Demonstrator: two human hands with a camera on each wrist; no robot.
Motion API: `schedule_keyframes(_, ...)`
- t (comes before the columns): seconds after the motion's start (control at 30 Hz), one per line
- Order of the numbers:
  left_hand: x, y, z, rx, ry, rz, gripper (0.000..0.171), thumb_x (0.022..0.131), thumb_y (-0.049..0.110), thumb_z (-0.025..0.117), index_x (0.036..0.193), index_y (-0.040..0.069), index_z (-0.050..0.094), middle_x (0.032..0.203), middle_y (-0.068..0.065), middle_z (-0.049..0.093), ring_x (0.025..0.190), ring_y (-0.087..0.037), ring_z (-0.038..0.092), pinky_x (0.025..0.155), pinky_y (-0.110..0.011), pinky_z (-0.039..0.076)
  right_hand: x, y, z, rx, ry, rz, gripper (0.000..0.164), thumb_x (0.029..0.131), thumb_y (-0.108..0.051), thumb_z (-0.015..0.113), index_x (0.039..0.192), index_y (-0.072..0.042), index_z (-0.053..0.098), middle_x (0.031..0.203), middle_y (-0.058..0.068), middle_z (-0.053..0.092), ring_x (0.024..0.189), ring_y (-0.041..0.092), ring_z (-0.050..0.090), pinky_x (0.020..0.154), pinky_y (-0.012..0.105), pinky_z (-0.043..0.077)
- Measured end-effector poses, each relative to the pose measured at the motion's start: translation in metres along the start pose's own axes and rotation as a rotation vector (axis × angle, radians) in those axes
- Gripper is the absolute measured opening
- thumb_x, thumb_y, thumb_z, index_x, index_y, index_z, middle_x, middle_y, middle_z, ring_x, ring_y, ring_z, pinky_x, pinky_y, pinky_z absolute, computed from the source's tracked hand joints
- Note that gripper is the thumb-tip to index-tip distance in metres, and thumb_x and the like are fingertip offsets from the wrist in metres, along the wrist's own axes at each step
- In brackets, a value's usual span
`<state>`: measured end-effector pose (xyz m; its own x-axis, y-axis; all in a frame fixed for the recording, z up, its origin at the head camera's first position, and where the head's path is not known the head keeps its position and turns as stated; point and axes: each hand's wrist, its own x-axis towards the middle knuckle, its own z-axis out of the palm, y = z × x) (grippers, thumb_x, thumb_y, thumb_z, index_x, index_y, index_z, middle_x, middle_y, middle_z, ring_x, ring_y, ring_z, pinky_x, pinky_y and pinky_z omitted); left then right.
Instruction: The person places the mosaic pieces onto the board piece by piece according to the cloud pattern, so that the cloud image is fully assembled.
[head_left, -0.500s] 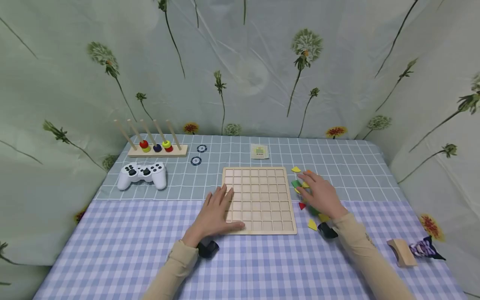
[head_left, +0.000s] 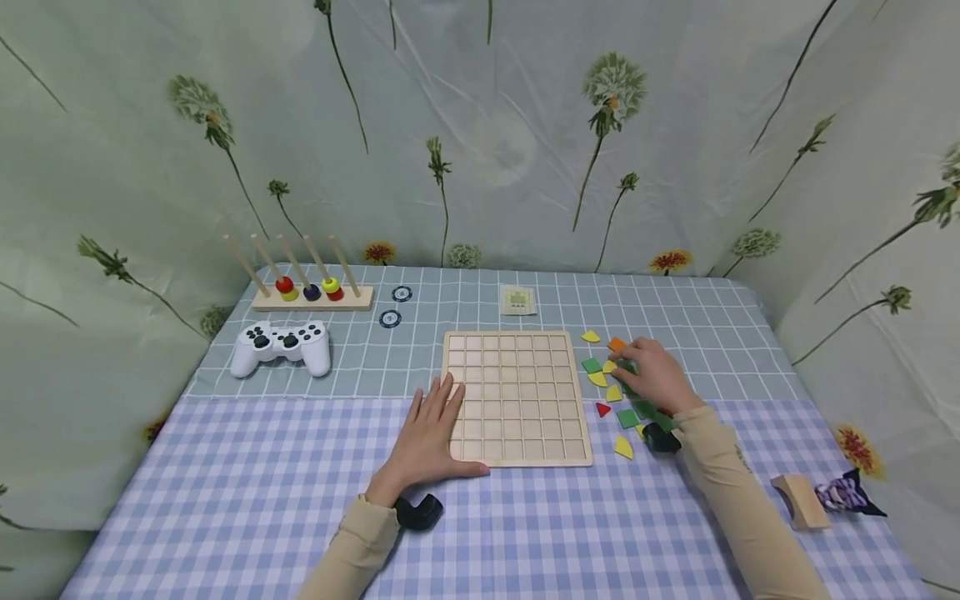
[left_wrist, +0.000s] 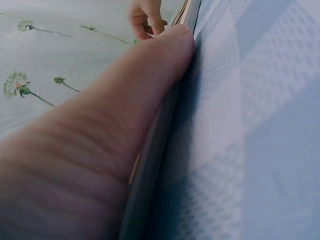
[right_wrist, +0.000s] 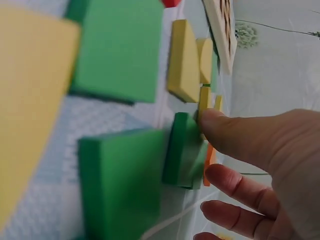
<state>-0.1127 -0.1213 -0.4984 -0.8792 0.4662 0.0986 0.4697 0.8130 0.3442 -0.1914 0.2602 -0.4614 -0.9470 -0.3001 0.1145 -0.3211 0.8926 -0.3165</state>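
A wooden grid board (head_left: 519,400) lies flat in the middle of the table. My left hand (head_left: 423,437) is spread over its near left corner, fingertips on the left side and thumb along the front edge. That thumb (left_wrist: 145,75) fills much of the left wrist view. My right hand (head_left: 654,375) hovers low over loose flat pieces right of the board, thumb and forefinger apart. Among them are a yellow piece (head_left: 623,447), a green square (head_left: 627,418), a red triangle (head_left: 603,410) and an orange piece (head_left: 617,344). The thumb tip overlaps a yellow piece (right_wrist: 205,100) in the right wrist view.
A white game controller (head_left: 281,346) and a peg stand (head_left: 311,302) with coloured beads are at the back left. Two round chips (head_left: 390,318) lie beside them. A small card (head_left: 518,300) is behind the board. At right sit a wooden arch block (head_left: 801,502) and a purple packet (head_left: 847,493).
My right hand has drawn a little to the right and its fingers bend more, uncovering several yellow and green pieces. The left hand stays on the board.
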Motion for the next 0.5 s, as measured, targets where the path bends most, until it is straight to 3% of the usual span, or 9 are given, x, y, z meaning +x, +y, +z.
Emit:
schedule_keyframes(0.23,-0.0015,-0.0015,0.0029,0.029,0.033,0.014,0.123,0.064,0.081,0.060,0.151,0.004,0.019,0.156,-0.016,0.010,0.143,-0.030,0.005,0.114,-0.046,0.002,-0.0002,-0.0028,-0.0006,0.025,-0.014,0.026,0.022,0.083,-0.015,0.075,0.101,-0.003,0.072,0.085,0.009,0.054,0.077,0.026,0.047,0.064,0.041,0.042)
schedule_keyframes(0.37,-0.0010,-0.0010,0.0032,0.029,0.030,0.005,0.123,0.064,0.082,0.059,0.152,0.005,0.018,0.157,-0.015,0.009,0.143,-0.029,0.003,0.114,-0.046,0.002,0.0021,-0.0022,0.0001,0.117,-0.013,0.083,0.019,0.081,-0.013,0.076,0.093,-0.002,0.068,0.089,0.011,0.056,0.080,0.027,0.049,0.068,0.042,0.043)
schedule_keyframes(0.5,0.0002,-0.0012,0.0028,0.030,0.009,-0.007,0.124,0.064,0.083,0.058,0.152,0.007,0.016,0.157,-0.014,0.007,0.143,-0.027,0.001,0.114,-0.044,0.000,0.0028,-0.0042,0.0019,0.223,-0.013,0.154,0.017,0.082,-0.013,0.075,0.089,-0.003,0.063,0.085,0.010,0.058,0.069,0.023,0.047,0.058,0.035,0.040)
